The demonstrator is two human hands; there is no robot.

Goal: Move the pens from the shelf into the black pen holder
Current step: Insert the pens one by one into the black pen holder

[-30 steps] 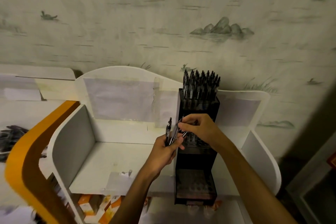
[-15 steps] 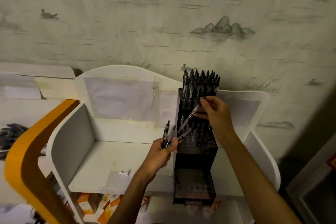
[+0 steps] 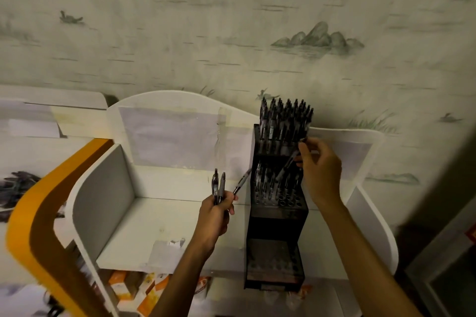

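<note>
orange-edged panel [image 3: 28, 216] is standing at far left, beside the white shelf [image 3: 144, 224], whose bay floor is carrying only a scrap of paper [image 3: 164, 255] near its front lip. left hand [image 3: 215, 216] is hovering over the shelf's right part, fingers curled around a small bundle of spare pens [image 3: 219, 185]; two are pointing up, a third is splaying rightward toward the holder. black pen holder [image 3: 277, 213] is standing upright just right of that hand, its far tier packed with pens, its middle tier part filled with open holes along the near row, its lowest tier looking vacant. right hand [image 3: 320, 170] is pinching one pen [image 3: 286, 170] by its upper end, tip angled down-left into the middle tier. compared with a second ago, when both hands were meeting at the bundle, the right hand is now carrying a single pen up and over the holder, and the left is sitting slightly lower and further left. this suggests one more insertion is under way, with roughly three pens waiting. the pen's tip is appearing close to a hole, though seating cannot be confirmed.
</note>
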